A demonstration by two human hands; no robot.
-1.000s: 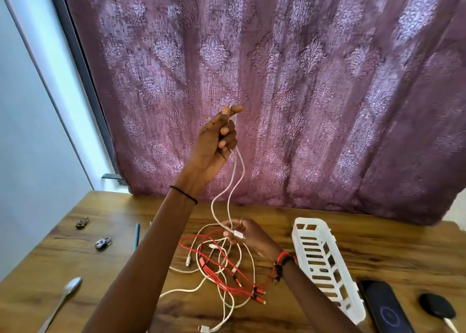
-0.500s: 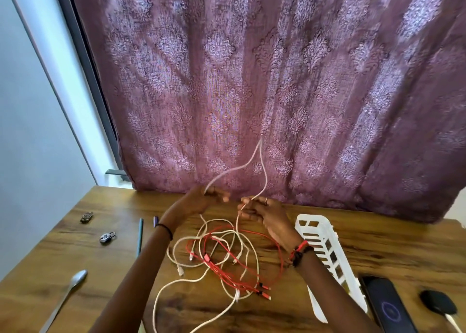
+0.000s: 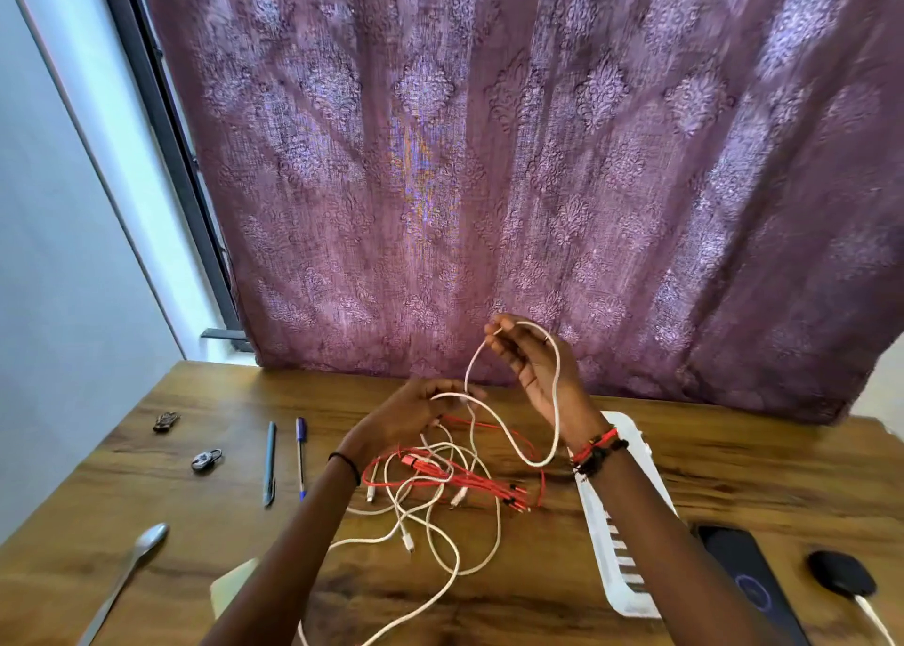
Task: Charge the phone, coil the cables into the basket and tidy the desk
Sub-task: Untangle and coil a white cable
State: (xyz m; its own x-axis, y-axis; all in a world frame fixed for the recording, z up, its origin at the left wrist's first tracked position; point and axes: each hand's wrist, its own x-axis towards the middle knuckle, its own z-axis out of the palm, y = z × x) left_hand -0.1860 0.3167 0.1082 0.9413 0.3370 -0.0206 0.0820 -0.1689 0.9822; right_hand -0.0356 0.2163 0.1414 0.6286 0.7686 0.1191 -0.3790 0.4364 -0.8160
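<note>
Here, a purple curtain (image 3: 489, 156) hangs behind the wooden desk (image 3: 743, 469).

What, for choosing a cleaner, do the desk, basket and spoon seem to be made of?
Desk: wood or wood-look laminate, smooth with a slight sheen; brown grain and dark knots show.
Basket: white moulded plastic, matte; even colour, slotted walls.
Spoon: metal, probably steel; its grey bowl and handle catch the light.
</note>
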